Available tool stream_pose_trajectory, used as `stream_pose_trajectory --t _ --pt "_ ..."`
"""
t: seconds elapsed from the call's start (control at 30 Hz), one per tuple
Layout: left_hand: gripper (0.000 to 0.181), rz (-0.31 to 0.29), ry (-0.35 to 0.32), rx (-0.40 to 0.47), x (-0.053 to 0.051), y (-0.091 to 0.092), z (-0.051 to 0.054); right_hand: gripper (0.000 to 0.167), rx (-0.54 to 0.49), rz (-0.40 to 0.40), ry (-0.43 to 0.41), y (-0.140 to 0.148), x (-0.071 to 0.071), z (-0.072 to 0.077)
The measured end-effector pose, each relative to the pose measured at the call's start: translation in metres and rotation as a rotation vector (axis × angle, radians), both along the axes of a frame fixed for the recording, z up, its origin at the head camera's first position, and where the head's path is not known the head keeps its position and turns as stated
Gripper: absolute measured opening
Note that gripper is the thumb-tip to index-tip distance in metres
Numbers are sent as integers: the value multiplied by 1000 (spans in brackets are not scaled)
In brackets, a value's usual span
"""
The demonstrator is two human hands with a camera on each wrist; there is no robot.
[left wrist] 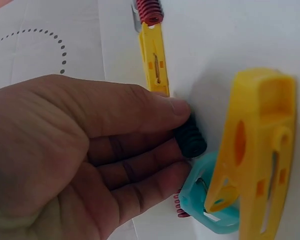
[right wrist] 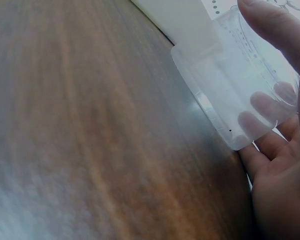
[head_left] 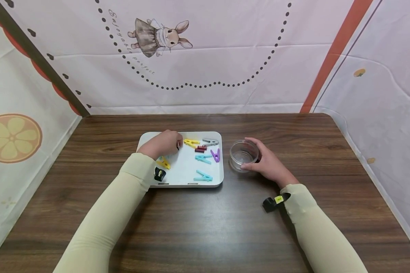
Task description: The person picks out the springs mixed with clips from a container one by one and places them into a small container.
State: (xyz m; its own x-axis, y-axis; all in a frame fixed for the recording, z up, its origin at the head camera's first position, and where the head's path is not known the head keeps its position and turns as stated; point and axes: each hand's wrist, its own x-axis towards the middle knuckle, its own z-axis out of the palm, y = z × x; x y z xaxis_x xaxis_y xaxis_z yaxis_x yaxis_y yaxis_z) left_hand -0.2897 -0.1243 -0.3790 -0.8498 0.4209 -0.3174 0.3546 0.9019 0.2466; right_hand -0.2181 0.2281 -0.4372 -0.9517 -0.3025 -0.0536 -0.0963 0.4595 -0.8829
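Observation:
Over the white tray point(head_left: 182, 178), the left hand point(head_left: 164, 144) pinches a small dark coiled spring point(left wrist: 192, 139) between thumb and fingers, seen close up in the left wrist view. Beside that spring lie a light blue clip point(left wrist: 202, 200) and a yellow clip point(left wrist: 255, 150), with part of a red spring point(left wrist: 180, 205) showing behind the fingers. To the right of the tray, the right hand point(head_left: 268, 163) grips a clear round jar point(head_left: 243, 153) on the table, thumb on one side and fingers round the other. No contents are visible in the jar.
More clips lie in the tray's right half: yellow point(head_left: 191, 142), grey point(head_left: 210, 142), purple point(head_left: 215, 155) and light blue point(head_left: 203, 176), with red springs point(head_left: 200, 149) among them. The brown wooden table point(head_left: 205, 220) extends to a patterned cloth point(head_left: 218, 64) at the back.

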Motion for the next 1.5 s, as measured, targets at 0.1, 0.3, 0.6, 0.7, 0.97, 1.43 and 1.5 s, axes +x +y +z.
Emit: stream_pose_trajectory --t 0.1,0.3,0.6,0.7,0.97,1.43,1.5 --pt "19 17 -5 4 0 1 -1 96 3 -4 -4 0 0 0" --pt "19 39 -32 21 1 1 0 95 12 -5 -6 0 0 0" --pt "22 21 -11 20 0 1 4 95 15 0 -15 2 -2 -3" --pt "22 12 -2 10 -1 1 7 95 12 3 -15 2 -3 -4" --pt "21 6 29 47 0 -4 21 95 25 0 -22 2 -2 -3" --pt "23 45 63 98 -2 -9 39 97 25 3 4 1 -2 -4" --pt "23 46 63 99 -1 -8 40 97 23 2 1 2 -2 -4"
